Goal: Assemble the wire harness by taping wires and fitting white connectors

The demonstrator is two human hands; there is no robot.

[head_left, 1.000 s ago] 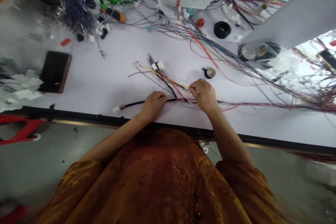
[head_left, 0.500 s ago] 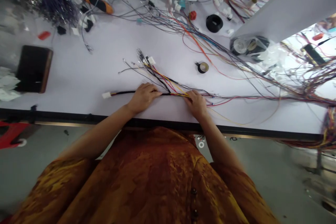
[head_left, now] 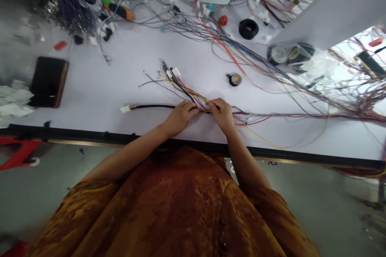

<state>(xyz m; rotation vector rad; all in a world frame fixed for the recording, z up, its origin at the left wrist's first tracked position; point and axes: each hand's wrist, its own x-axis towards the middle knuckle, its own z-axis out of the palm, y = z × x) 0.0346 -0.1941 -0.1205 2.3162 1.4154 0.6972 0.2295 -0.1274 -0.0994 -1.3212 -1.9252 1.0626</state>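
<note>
Worktop (head_left: 120,64): white surface, black edging (head_left: 301,156) along the near edge. A branched wire harness (head_left: 189,95) lies near the middle of that edge. Toward the left edge: a dark smartphone (head_left: 48,82), beside a pile of white connectors (head_left: 15,98). Right of centre: a small tape roll (head_left: 235,80). Farther toward the far edge: a black ring (head_left: 248,29) and a red connector (head_left: 223,20). Long loose wires (head_left: 256,55) run toward the right edge.

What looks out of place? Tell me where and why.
A small dark scrap lies on the floor at left, as if dropped. A phone-like slab lies on the bench by white pieces, odd among wiring. The black cable at the left hand shows no clear damage.
</note>
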